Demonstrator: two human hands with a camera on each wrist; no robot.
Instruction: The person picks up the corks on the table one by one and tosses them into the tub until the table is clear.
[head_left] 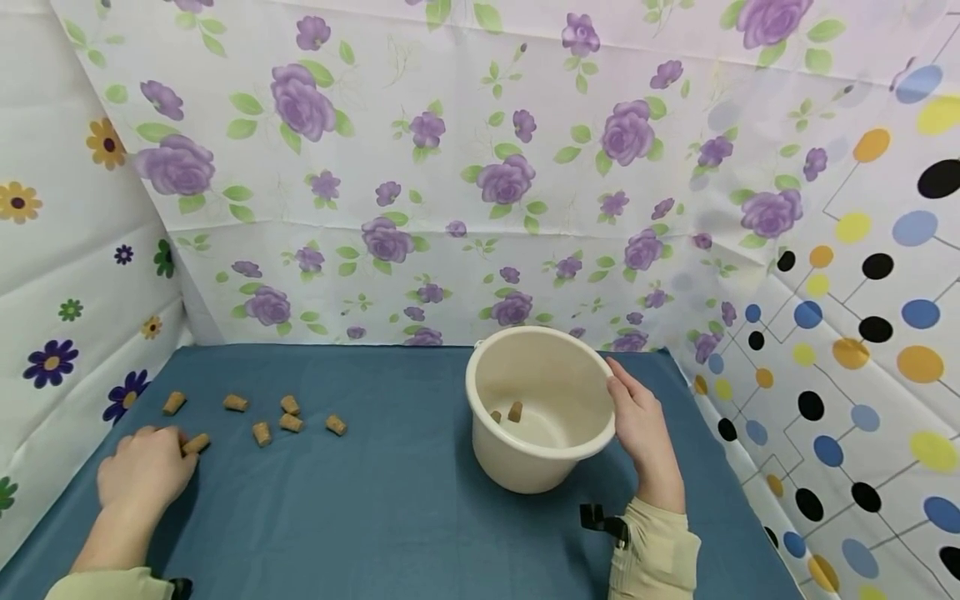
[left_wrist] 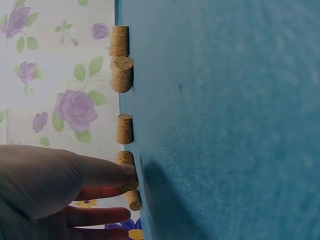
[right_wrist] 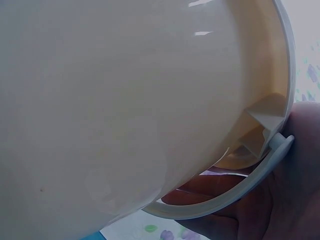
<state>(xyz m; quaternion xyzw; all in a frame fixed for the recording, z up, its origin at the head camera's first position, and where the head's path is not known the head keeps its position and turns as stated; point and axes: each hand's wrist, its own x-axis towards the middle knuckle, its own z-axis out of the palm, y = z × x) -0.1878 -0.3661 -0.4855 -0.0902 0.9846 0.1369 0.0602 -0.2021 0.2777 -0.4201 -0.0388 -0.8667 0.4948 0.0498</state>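
At the left of the table, my left hand (head_left: 146, 471) pinches a cork (head_left: 197, 443) between thumb and finger. The left wrist view shows the thumb partly covering a cork (left_wrist: 125, 158). Several loose corks (head_left: 262, 433) lie beyond and to the right of this hand. My right hand (head_left: 641, 421) grips the right side of a cream plastic bucket (head_left: 517, 467), which is tilted with its mouth toward me. Inside the bucket lie a cork (head_left: 515, 411) and a partly hidden one. The right wrist view shows the bucket handle (right_wrist: 215, 206) crossing in front of the curled fingers.
A blue cloth (head_left: 360, 517) covers the table. Behind it hangs a sheet with purple flowers (head_left: 506, 179). Flowered cloth (head_left: 75, 275) borders the left side, and a sheet with coloured dots (head_left: 847, 400) borders the right.
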